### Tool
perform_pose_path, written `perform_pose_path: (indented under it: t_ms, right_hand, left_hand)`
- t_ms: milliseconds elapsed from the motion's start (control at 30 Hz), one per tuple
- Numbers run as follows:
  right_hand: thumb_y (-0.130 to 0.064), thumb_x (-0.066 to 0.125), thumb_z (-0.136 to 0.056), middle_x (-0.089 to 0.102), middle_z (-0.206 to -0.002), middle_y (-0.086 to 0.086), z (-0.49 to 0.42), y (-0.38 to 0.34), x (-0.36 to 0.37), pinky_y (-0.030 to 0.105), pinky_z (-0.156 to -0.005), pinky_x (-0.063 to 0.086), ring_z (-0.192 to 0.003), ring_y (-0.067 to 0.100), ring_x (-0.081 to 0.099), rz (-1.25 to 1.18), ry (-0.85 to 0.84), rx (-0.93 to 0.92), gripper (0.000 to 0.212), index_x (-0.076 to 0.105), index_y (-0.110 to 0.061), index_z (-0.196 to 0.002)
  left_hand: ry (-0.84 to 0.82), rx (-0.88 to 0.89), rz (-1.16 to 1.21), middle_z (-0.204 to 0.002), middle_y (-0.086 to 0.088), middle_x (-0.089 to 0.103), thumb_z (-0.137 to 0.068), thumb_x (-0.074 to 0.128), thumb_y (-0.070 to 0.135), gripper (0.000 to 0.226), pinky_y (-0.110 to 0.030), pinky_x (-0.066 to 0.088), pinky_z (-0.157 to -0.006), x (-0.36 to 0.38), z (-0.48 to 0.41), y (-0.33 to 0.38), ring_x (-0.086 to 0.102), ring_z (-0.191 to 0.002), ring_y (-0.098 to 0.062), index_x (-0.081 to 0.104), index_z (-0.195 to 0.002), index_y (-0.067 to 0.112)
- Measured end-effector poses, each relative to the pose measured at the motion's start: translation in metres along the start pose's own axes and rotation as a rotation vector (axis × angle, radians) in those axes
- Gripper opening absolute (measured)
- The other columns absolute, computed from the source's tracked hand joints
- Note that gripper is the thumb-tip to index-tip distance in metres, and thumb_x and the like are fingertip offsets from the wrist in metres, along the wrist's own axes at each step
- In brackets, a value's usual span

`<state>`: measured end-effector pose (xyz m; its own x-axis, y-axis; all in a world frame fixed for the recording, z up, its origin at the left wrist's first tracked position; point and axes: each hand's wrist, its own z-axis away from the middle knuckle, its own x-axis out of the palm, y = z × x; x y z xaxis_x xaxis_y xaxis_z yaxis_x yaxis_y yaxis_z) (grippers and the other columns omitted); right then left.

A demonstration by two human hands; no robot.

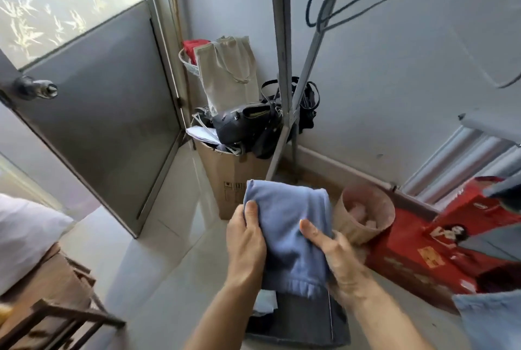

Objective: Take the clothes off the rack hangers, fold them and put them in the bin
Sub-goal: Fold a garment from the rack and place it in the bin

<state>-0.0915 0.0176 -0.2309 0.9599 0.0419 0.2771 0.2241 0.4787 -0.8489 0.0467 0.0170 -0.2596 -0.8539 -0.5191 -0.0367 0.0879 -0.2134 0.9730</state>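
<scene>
A folded light-blue cloth garment (287, 234) is held up near the centre, gripped from both sides. The left hand (245, 239) is curled round its left edge, thumb on top. The right hand (338, 259) is clamped on the right side, thumb laid across the cloth. Just beneath, dark grey fabric (298, 318) is seen; whether that is the bin cannot be told. Thin dark wire hangers (309, 10) are hung on the grey metal rack (279, 39), far right.
</scene>
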Motion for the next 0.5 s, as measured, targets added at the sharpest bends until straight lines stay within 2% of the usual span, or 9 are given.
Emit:
perform_pose_path:
  t_ms: [33,100,167,267,333,400,467,500]
  right_hand:
    - [-0.021,0.074,-0.074,0.073,-0.098,0.023,-0.009,0.008,-0.004,0.039,-0.069,0.061,-0.086,0.036,0.073,-0.026,-0.016,0.069,0.044,0.066,0.005,-0.107]
    - [-0.017,0.073,-0.072,0.073,-0.092,0.027,-0.029,0.025,-0.01,0.039,-0.06,0.061,-0.076,0.037,0.073,-0.047,0.027,0.111,0.041,0.065,0.01,-0.101]
    - [-0.017,0.071,-0.075,0.073,-0.084,0.026,-0.049,0.046,-0.014,0.034,-0.051,0.058,-0.066,0.034,0.073,-0.03,0.08,0.092,0.035,0.064,0.01,-0.096]
    - [-0.018,0.07,-0.082,0.073,-0.079,0.024,-0.089,0.089,-0.021,0.031,-0.046,0.055,-0.061,0.033,0.072,0.003,0.126,0.102,0.03,0.063,0.009,-0.094]
    - [-0.02,0.07,-0.083,0.074,-0.083,0.022,-0.115,0.118,-0.027,0.031,-0.05,0.057,-0.067,0.032,0.073,0.015,0.151,0.113,0.03,0.064,0.006,-0.097]
    - [-0.019,0.067,-0.087,0.075,-0.092,0.019,-0.142,0.154,-0.038,0.036,-0.064,0.06,-0.08,0.032,0.074,0.007,0.139,0.166,0.026,0.065,0.002,-0.103]
    - [-0.008,0.063,-0.09,0.075,-0.095,0.018,-0.164,0.189,-0.052,0.042,-0.082,0.057,-0.088,0.035,0.071,0.033,0.13,0.272,0.019,0.065,0.0,-0.107]
    - [0.0,0.059,-0.089,0.074,-0.092,0.019,-0.173,0.209,-0.06,0.042,-0.082,0.055,-0.086,0.036,0.07,0.059,0.133,0.338,0.018,0.066,0.003,-0.106]
  left_hand:
    - [0.038,0.047,-0.022,-0.075,-0.006,0.063,-0.104,0.04,0.032,0.038,-0.022,0.049,-0.061,0.0,-0.007,-0.009,0.058,-0.069,-0.016,0.058,-0.083,0.005]
    - [0.095,0.113,-0.1,-0.069,-0.002,0.059,-0.104,0.039,0.028,0.038,-0.02,0.044,-0.054,0.0,-0.021,-0.029,0.053,-0.062,-0.013,0.056,-0.078,0.007]
    - [0.114,0.108,-0.15,-0.07,-0.001,0.061,-0.104,0.04,0.029,0.037,-0.024,0.044,-0.055,0.001,-0.039,-0.055,0.055,-0.063,-0.013,0.057,-0.077,0.011]
    - [0.137,-0.02,-0.156,-0.079,0.002,0.063,-0.104,0.04,0.031,0.029,-0.023,0.043,-0.06,0.003,-0.069,-0.104,0.058,-0.072,-0.012,0.057,-0.086,0.017]
    - [0.067,-0.121,-0.138,-0.093,0.005,0.062,-0.102,0.04,0.039,0.022,-0.021,0.044,-0.069,0.0,-0.081,-0.137,0.058,-0.084,-0.009,0.053,-0.105,0.021]
    - [-0.114,-0.234,-0.08,-0.105,0.006,0.062,-0.097,0.049,0.047,0.03,-0.027,0.048,-0.084,-0.006,-0.091,-0.178,0.06,-0.097,-0.01,0.042,-0.122,0.033]
    - [-0.289,-0.329,-0.086,-0.11,0.003,0.063,-0.087,0.067,0.037,0.043,-0.03,0.051,-0.087,-0.013,-0.095,-0.223,0.062,-0.1,-0.014,0.043,-0.122,0.04]
    - [-0.34,-0.361,-0.112,-0.109,0.001,0.063,-0.082,0.07,0.024,0.039,-0.027,0.05,-0.084,-0.016,-0.095,-0.247,0.061,-0.095,-0.015,0.051,-0.115,0.035]
